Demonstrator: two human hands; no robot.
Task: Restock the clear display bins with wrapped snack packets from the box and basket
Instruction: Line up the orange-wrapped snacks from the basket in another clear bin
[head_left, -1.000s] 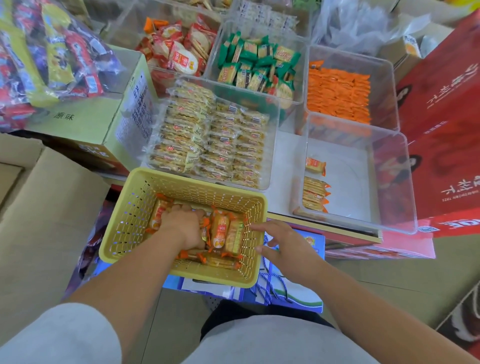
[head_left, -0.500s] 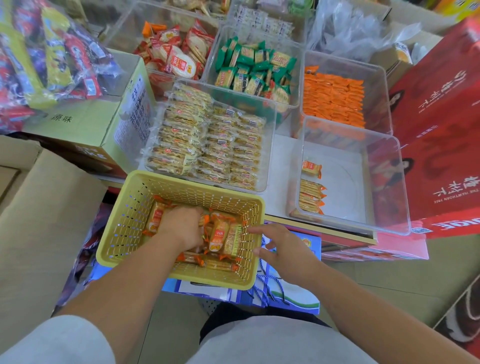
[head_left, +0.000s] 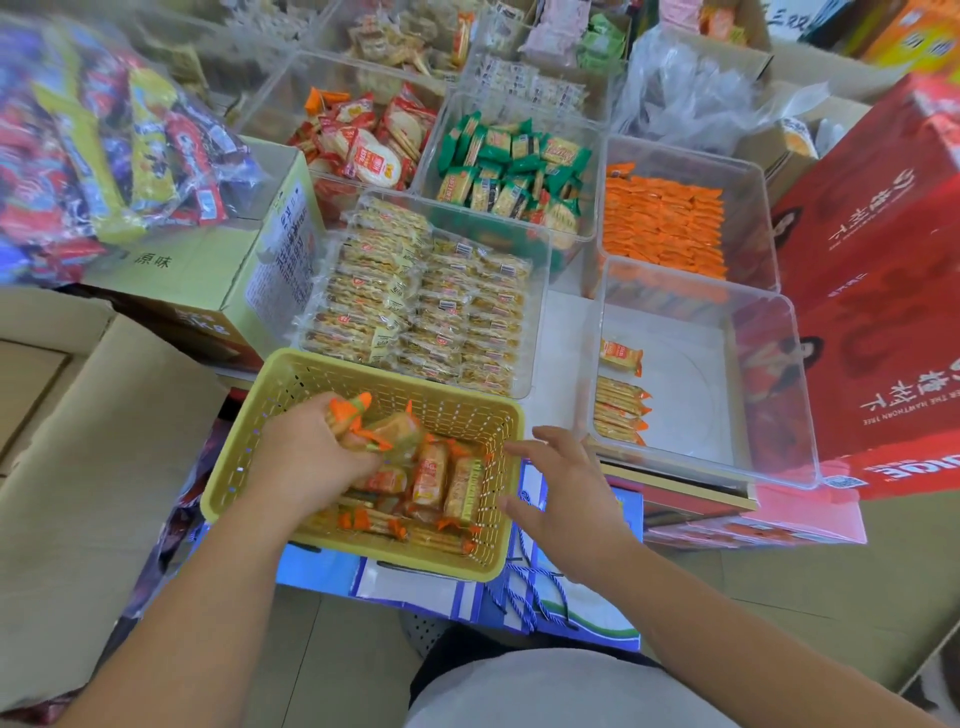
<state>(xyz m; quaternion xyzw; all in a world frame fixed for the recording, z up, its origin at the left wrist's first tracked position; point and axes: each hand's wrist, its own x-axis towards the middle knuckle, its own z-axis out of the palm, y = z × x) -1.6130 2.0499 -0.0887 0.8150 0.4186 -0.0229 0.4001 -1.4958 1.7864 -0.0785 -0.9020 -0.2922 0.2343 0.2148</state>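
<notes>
Centrally, a yellow perforated basket (head_left: 405, 556) was seen from above, set on blue paper bags (head_left: 571, 618) in front of the display bins. L hand (head_left: 306, 457) was placed inside it, fingers curled round a bunch of orange-ended snack pkts (head_left: 379, 431), held just above the loose pkts (head_left: 447, 483) on the basket floor. R hand (head_left: 566, 499) was held w/ fingers spread, gripping nothing, just beside the basket's R rim; contact w/ the rim could not be told.

To the R of the basket, a clear bin (head_left: 691, 395) was shown nearly bare. One pkt and a short stack (head_left: 621, 410) were lined along its L wall, w/ the rest of its floor open. Its R wall was set close against a red gift box (head_left: 883, 312).

Behind the basket, a cracker bin (head_left: 426, 312) was filled to the rim w/ clear-wrapped crackers. Further back, an orange-pkt bin (head_left: 665, 228) and a green-pkt bin (head_left: 514, 171) were set side by side. A cardboard box (head_left: 197, 280) was crowded against the cracker bin's L side.
</notes>
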